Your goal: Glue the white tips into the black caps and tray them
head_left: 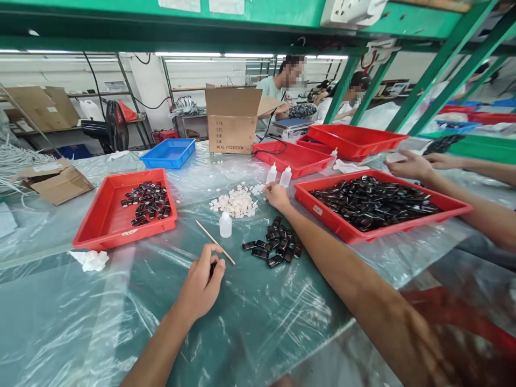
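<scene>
My left hand [203, 282] is closed around a small black plastic part [212, 269], mostly hidden by the fingers. Beside it lie a thin wooden stick [213, 241] and a small white bottle [226, 224]. My right hand [277, 196] reaches across to the right edge of the white pieces [234, 201], fingers pinched together; whatever is between the fingertips cannot be made out. Two white dropper bottles [285, 176] stand right behind that hand. Under my right forearm, a loose heap of glossy black parts [276, 244] rests on the plastic-covered table.
At left is a red tray [99, 215] with black parts, near a crumpled tissue [91, 260]. A fuller red tray [346, 235] stands at right, beside another person's hands [411, 165]. Behind are a blue tray [167, 153], a cardboard box [231, 121] and a green overhead frame [258, 21].
</scene>
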`<state>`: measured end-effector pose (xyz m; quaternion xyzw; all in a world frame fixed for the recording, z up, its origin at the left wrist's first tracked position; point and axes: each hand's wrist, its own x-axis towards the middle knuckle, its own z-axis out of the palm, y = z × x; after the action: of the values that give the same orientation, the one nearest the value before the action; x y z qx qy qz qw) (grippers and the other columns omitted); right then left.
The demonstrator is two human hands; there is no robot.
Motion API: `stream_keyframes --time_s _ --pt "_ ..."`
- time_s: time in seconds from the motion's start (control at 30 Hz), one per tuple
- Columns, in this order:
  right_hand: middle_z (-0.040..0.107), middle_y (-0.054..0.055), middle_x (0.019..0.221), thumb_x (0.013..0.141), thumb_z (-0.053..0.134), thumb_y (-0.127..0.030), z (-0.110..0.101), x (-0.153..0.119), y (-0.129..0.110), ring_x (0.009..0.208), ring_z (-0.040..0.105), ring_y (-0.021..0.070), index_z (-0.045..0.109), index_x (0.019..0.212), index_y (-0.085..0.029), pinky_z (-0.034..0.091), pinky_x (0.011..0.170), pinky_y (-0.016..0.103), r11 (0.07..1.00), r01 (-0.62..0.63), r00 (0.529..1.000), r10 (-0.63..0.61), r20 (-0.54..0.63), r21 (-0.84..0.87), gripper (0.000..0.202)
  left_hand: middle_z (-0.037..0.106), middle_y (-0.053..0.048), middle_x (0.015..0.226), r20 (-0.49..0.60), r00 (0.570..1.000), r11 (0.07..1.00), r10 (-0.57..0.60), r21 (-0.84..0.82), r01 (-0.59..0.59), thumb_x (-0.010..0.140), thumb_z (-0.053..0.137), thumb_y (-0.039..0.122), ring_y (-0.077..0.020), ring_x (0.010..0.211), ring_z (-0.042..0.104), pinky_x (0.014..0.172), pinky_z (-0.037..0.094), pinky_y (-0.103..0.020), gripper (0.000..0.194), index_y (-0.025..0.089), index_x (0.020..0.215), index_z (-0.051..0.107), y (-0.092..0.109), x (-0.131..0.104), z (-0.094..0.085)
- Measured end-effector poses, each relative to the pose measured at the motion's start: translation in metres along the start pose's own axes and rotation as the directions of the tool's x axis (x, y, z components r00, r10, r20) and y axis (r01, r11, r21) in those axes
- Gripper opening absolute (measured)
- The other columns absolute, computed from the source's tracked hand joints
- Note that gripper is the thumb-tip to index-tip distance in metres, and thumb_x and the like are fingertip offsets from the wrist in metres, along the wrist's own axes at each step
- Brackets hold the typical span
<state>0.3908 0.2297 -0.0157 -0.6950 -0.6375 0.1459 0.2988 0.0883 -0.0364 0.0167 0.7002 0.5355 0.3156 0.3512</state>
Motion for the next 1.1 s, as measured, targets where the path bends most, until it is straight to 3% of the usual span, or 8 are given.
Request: stream_keyframes --time_s 0.3,0.5,0.63,0.73,0.77,0.9,1.0,1.1 --pt "0.075 0.006 0.113 0.108 0.068 -0.039 -0.021 -0.033 -0.019 0.088 0.072 0.0140 0.070 0.125 -0.017 0.066 0.076 0.030 0.919 0.011 1.000 -0.017 0.012 0.394 0.028 0.042 0.010 0.069 -0.057 0.997 0.998 0.056 -0.022 -0.057 0.105 0.042 0.033 -0.0183 0.060 0.044 0.066 0.034 -0.032 0.016 0.029 0.119 0.049 0.000 0.000 -0.004" --pt "0.071 0.002 0.085 0.095 0.078 -0.055 -0.037 -0.077 -0.064 0.067 0.067 0.0127 0.068 0.098 -0.020 0.058 0.053 0.023 0.789 0.191 0.975 -0.221 -0.020 0.584 0.037 0.046 0.009 0.077 -0.150 0.986 0.995 0.078 -0.045 -0.086 0.105 0.045 0.031 -0.0170 0.062 0.045 0.067 0.037 -0.031 0.020 0.028 0.124 0.046 0.003 -0.003 -0.004" --pt "0.072 -0.001 0.078 0.089 0.082 -0.060 -0.039 -0.142 -0.103 0.069 0.070 0.0153 0.071 0.094 -0.022 0.065 0.066 0.030 0.650 0.317 0.890 -0.455 0.019 0.690 0.040 0.044 0.010 0.077 -0.204 0.978 0.985 0.050 -0.151 -0.082 0.104 0.048 0.031 -0.0146 0.059 0.040 0.063 0.033 -0.029 0.023 0.029 0.127 0.044 0.006 -0.007 0.000" --pt "0.078 0.003 0.088 0.097 0.079 -0.047 -0.038 -0.185 -0.122 0.080 0.074 0.0160 0.078 0.094 -0.022 0.065 0.079 0.031 0.460 0.514 0.694 -0.720 -0.035 0.724 0.025 0.038 0.010 0.075 -0.252 0.967 0.956 0.032 -0.276 -0.103 0.106 0.047 0.032 -0.0145 0.060 0.036 0.060 0.031 -0.029 0.023 0.030 0.129 0.043 0.005 -0.008 0.005" --pt "0.079 0.004 0.091 0.100 0.078 -0.043 -0.037 -0.194 -0.125 0.083 0.074 0.0159 0.079 0.094 -0.022 0.065 0.079 0.031 0.422 0.554 0.650 -0.758 -0.056 0.717 0.021 0.037 0.010 0.075 -0.260 0.965 0.945 0.027 -0.308 -0.109 0.107 0.047 0.033 -0.0146 0.060 0.036 0.060 0.031 -0.028 0.023 0.030 0.129 0.043 0.004 -0.008 0.007" --pt "0.082 0.006 0.097 0.104 0.071 -0.030 -0.032 -0.205 -0.128 0.083 0.076 0.0153 0.081 0.098 -0.024 0.064 0.075 0.029 0.352 0.633 0.565 -0.819 -0.100 0.689 0.013 0.044 0.009 0.077 -0.261 0.965 0.927 0.001 -0.361 -0.099 0.107 0.052 0.039 -0.0150 0.062 0.037 0.061 0.033 -0.028 0.025 0.033 0.130 0.044 0.003 -0.009 0.008" --pt "0.083 0.006 0.099 0.105 0.068 -0.025 -0.030 -0.206 -0.126 0.084 0.077 0.0160 0.082 0.101 -0.025 0.063 0.072 0.029 0.345 0.651 0.559 -0.820 -0.121 0.677 0.014 0.051 0.008 0.079 -0.264 0.965 0.926 0.004 -0.363 -0.103 0.108 0.052 0.040 -0.0152 0.064 0.040 0.063 0.035 -0.028 0.025 0.033 0.130 0.044 0.003 -0.010 0.007" --pt "0.082 0.005 0.094 0.105 0.068 -0.028 -0.027 -0.211 -0.126 0.082 0.077 0.0161 0.082 0.102 -0.026 0.064 0.071 0.028 0.407 0.581 0.633 -0.770 -0.076 0.705 0.014 0.055 0.007 0.081 -0.283 0.959 0.927 0.002 -0.359 -0.108 0.108 0.053 0.040 -0.0146 0.063 0.042 0.061 0.034 -0.028 0.026 0.032 0.131 0.045 0.003 -0.010 0.005"
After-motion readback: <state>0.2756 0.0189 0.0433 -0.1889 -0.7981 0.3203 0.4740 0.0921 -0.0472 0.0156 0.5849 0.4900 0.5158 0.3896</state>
